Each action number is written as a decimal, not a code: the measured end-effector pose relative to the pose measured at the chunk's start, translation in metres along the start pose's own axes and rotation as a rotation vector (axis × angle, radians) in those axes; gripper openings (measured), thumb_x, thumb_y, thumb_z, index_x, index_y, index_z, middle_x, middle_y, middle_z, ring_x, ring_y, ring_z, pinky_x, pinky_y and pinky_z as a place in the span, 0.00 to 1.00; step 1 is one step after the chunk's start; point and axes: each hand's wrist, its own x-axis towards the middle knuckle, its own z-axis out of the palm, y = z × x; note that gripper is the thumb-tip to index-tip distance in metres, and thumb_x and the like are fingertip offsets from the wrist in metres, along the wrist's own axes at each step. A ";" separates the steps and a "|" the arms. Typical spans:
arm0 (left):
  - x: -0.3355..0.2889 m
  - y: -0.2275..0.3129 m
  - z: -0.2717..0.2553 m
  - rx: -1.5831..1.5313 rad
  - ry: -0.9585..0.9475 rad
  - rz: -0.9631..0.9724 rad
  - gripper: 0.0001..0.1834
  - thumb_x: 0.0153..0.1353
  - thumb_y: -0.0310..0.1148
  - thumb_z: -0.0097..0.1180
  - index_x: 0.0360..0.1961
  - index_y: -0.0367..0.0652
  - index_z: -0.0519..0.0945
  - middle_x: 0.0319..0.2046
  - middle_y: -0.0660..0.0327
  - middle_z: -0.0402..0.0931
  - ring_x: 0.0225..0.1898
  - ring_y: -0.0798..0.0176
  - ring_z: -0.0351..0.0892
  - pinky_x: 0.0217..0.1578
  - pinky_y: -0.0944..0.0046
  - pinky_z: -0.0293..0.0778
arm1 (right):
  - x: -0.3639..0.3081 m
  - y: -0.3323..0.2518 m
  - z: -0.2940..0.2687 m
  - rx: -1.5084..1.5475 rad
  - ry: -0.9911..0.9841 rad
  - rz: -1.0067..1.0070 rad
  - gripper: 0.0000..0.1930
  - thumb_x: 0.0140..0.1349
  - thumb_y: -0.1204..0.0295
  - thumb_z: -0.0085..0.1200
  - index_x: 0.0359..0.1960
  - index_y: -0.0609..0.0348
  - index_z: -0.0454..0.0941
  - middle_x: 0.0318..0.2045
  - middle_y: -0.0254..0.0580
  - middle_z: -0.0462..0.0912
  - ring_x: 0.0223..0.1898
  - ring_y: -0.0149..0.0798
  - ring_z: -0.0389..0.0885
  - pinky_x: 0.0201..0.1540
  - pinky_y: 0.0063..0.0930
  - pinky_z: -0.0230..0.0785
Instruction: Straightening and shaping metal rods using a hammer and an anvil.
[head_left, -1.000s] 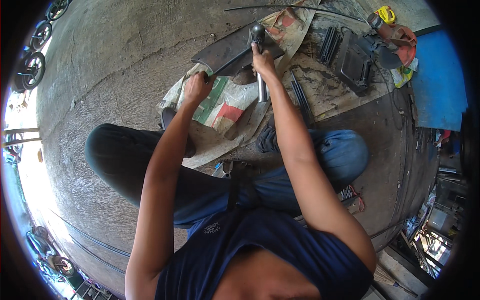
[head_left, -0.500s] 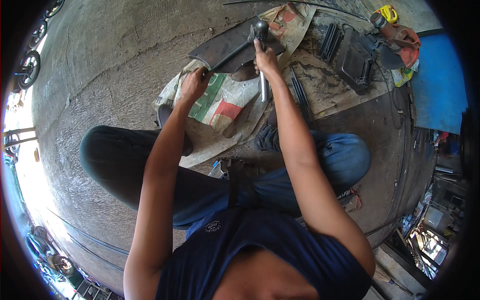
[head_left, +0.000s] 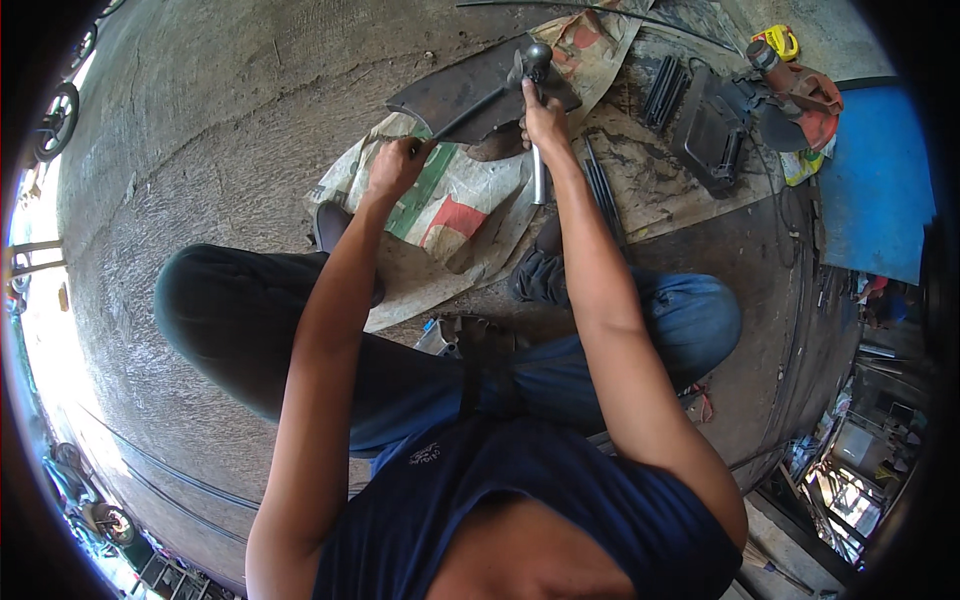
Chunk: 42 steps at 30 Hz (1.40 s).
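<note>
Worker's two bare hands at a dark, curved metal plate (head_left: 430, 95), seen from above. The left hand (head_left: 392, 170) is closed around the near end of a slender, dark metal rod (head_left: 468, 119), which slants away to the upper right across the plate. The right hand (head_left: 545, 122) is wrapped around the bright, tubular metal handle of a hammer (head_left: 540, 184) with a rounded, dark head, the thumb pointing toward that head. The rod thus extends between the hands, its far end near the hammer's head; whether the two touch cannot be told. The plate lies beyond the left hand, partly over a crumpled white, green and red printed sheet (head_left: 490, 188). To the right is a bundle of straight, dark metal bars (head_left: 662, 92).

Compared with one second earlier, the hammer's head stands slightly farther right over the plate. The left hand keeps its grip on the rod near the plate's lower-left edge, and the right hand's hold is likewise unchanged.
</note>
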 end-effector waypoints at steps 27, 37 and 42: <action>-0.002 -0.008 0.011 -0.095 0.017 -0.158 0.25 0.58 0.54 0.59 0.33 0.38 0.85 0.29 0.44 0.81 0.35 0.40 0.82 0.38 0.48 0.76 | -0.083 -0.150 -0.032 -0.052 0.208 -0.515 0.30 0.70 0.46 0.41 0.20 0.59 0.71 0.13 0.34 0.73 0.11 0.26 0.68 0.14 0.23 0.60; -0.004 -0.002 0.008 -0.075 0.096 -0.108 0.24 0.58 0.54 0.60 0.33 0.39 0.86 0.28 0.45 0.81 0.32 0.43 0.82 0.36 0.50 0.76 | -0.015 0.000 0.010 -0.575 0.210 -0.288 0.36 0.67 0.44 0.43 0.30 0.75 0.79 0.32 0.75 0.79 0.39 0.69 0.81 0.43 0.53 0.71; -0.010 -0.006 0.007 -0.055 0.102 -0.184 0.24 0.57 0.55 0.61 0.34 0.42 0.87 0.29 0.47 0.82 0.33 0.43 0.83 0.36 0.50 0.77 | -0.006 0.002 -0.017 -0.467 0.138 -0.178 0.35 0.66 0.41 0.46 0.24 0.70 0.77 0.21 0.59 0.79 0.24 0.52 0.80 0.29 0.45 0.71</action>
